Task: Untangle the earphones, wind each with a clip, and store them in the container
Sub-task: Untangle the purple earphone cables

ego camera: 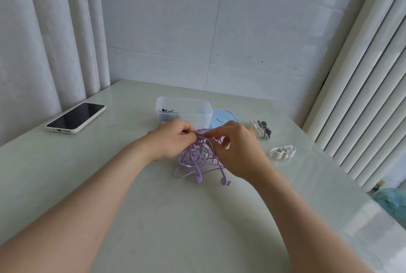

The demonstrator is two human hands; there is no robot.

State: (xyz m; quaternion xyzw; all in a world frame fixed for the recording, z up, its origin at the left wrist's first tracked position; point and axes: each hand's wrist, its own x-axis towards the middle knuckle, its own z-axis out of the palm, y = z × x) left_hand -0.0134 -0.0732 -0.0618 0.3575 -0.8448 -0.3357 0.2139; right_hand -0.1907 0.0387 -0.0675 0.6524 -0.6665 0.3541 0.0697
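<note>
Working over a broad, pale green, glossy tabletop (pixel 175 217), both bare forearms reaching in from the near edge. Pinching the top of a tangled bundle of lilac wired earphones (pixel 197 158) with the left hand (pixel 170 141), fingers curled tight round a few strands. Pinching the same knot from the other side with the right hand (pixel 237 149), thumb and forefinger closed on the cord, the other fingers loosely bent.

Leaving a black-screened smartphone in a white case (pixel 75 118) lying flat at the far left, well apart from everything else. Working just in front of a clear rectangular plastic container (pixel 197 114), lidless, holding something small and dark at its left end, too indistinct to name. Partly hiding a light blue plastic lid (pixel 224 118) lying flat just beside the container's right wall.

Lifting the bundle's upper strands near the table's middle, lower loops and two earbuds resting on the surface. Leaving untouched, to the right, a small heap of white and grey cable clips (pixel 261 129) and, nearer, a single white clip (pixel 283 152).
</note>
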